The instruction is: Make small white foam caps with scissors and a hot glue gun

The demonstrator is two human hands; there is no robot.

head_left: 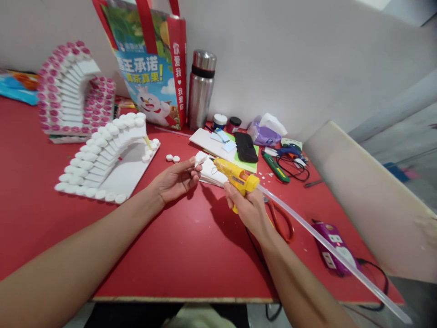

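My right hand (248,206) is wrapped round a yellow glue gun (235,174), a long clear glue stick (307,223) trailing from its back. The nozzle points left at a small white piece (200,159) pinched in my left hand (179,178); fingers partly cover it, and it resembles the white discs. Two white discs (172,158) lie on the table just beyond my left hand. To the left stands a white curved staircase model (102,155), edged with white discs. Folded white paper (213,174) lies under the nozzle.
Behind on the left is a model with pink-topped discs (73,93). A shopping bag (150,77) and steel flask (202,89) stand by the wall. Red-handled scissors (282,221), a green tool (275,167), a black phone-like case (246,147) and a purple power strip (334,248) lie rightward.
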